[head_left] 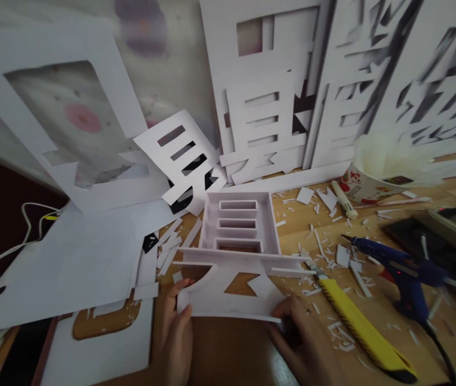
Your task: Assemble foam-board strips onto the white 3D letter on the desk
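Both wrists run off the bottom edge. The left hand (175, 327) pinches the near left corner of the white foam-board character (232, 257); the right hand (296, 332) grips its near right corner, fingertips tucked beneath. The piece lies flat on the wooden tabletop (232, 348), reaching away from both hands. Just right: a yellow utility knife (357, 321), then a blue glue gun (401, 273). Beyond, blurred cut-out boards (268, 107) lean upright.

Both hands on white foam-board letter (234, 252): L hand (175, 332) grips its near-left corner, R hand (304, 343) its near-right edge. Yellow knife (357, 321) just right of letter; blue glue gun (401, 273) farther right.
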The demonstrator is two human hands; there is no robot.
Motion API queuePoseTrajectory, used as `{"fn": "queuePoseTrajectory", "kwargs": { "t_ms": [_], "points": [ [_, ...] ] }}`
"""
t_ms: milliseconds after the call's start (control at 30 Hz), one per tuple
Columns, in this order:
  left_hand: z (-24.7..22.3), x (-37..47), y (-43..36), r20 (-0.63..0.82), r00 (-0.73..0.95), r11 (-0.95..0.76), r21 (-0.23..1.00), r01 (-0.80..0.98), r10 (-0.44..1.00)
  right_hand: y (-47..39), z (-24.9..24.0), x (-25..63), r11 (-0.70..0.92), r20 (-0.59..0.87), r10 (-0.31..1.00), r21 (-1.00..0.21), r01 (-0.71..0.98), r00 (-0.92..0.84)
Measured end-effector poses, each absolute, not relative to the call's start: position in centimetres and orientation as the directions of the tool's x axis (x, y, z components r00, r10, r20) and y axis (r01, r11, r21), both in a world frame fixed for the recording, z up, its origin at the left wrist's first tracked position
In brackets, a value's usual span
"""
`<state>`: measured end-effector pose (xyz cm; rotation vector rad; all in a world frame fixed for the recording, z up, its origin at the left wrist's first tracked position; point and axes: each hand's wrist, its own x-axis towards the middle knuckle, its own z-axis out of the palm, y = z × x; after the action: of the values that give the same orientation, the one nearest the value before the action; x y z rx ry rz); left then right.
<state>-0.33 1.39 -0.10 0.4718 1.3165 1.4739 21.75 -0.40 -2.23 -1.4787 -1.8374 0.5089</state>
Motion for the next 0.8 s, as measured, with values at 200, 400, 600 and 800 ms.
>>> {"fn": "queuePoseTrajectory", "kwargs": {
  "t_ms": [200,400,600,800],
  "points": [
    [-0.48,-0.47,1.66,-0.296,-0.387,0.132,0.909,-0.396,0.873,-0.34,-2.31,21.61,0.268,0.267,0.958,-0.69,0.672,-0.109],
    [-0.66,-0.62,1.73,-0.303,-0.392,0.149,0.915,-0.376,0.869,-0.31,-2.38,21.69,0.269,0.268,0.957,-0.694,0.668,-0.107],
    [-0.42,-0.39,1.8,-0.314,-0.395,0.147,0.905,-0.399,0.863,-0.43,-2.69,21.73,0.264,0.258,0.96,-0.726,0.634,-0.105],
    [-0.27,-0.42,1.65,-0.296,-0.369,0.136,0.905,-0.403,0.881,-0.45,-2.71,21.75,0.271,0.274,0.957,-0.734,0.623,-0.093]
  ]
}}
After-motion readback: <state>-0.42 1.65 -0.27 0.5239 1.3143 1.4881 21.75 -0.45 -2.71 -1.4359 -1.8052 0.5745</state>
